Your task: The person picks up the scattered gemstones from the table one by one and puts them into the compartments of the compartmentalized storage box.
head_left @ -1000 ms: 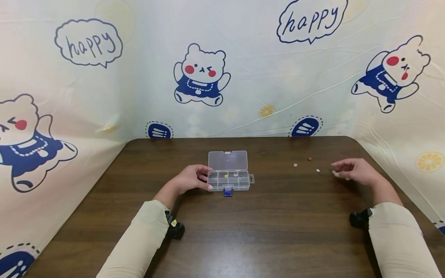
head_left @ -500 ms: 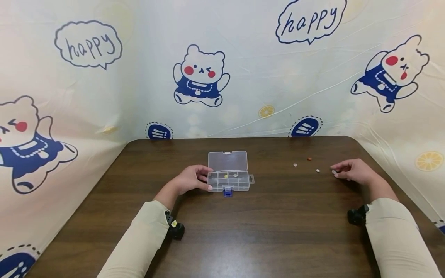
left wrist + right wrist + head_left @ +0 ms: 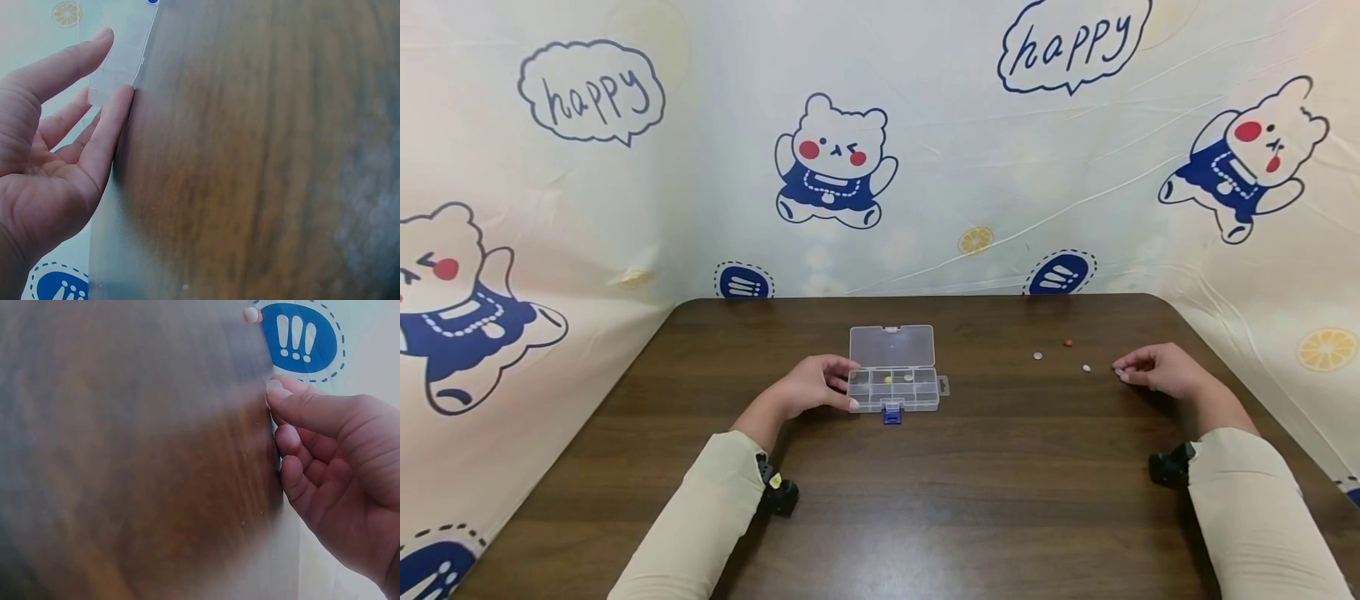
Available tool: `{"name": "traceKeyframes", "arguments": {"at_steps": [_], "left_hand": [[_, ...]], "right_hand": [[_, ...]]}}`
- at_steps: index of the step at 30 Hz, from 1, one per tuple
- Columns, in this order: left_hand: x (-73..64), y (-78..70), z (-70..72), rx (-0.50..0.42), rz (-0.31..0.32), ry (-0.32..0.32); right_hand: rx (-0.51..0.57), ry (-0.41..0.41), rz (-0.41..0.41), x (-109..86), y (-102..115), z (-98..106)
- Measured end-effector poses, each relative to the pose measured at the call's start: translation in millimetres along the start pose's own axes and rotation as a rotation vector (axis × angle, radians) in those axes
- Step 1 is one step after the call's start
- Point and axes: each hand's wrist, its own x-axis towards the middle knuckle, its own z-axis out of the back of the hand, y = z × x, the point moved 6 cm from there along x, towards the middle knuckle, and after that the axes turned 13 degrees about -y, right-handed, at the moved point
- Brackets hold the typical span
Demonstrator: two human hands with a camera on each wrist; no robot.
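A clear plastic compartment box (image 3: 892,400) lies on the table with its lid (image 3: 892,347) raised behind it. Small yellow (image 3: 887,380) and white (image 3: 908,378) pieces sit in its back compartments. My left hand (image 3: 808,386) holds the box's left end, thumb at the front corner and fingers toward the back. At the right, my right hand (image 3: 1165,371) pinches a small pale piece (image 3: 1120,372) between thumb and forefinger, low over the table. The fingertips mostly hide it. In the right wrist view, thumb and forefinger meet and the other fingers are curled.
To the left of my right hand lie a white piece (image 3: 1086,368), a pale pinkish piece (image 3: 1037,356) and an orange-brown piece (image 3: 1068,343). A blue latch (image 3: 891,415) sticks out from the box front. The brown table (image 3: 880,508) ends at a printed cloth backdrop (image 3: 940,167).
My right fingertips have drawn closer together around the pale piece, and the wrist has moved slightly left. The left hand and the box have stayed in place.
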Motion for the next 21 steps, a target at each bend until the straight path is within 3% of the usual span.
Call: {"name": "traceKeyframes", "arguments": {"at_steps": [21], "left_hand": [[-0.5,-1.9,0.1,0.011,0.007,-0.004]], "right_hand": [[0.029,-0.05,0.05,-4.9,17.7,4.3]]}}
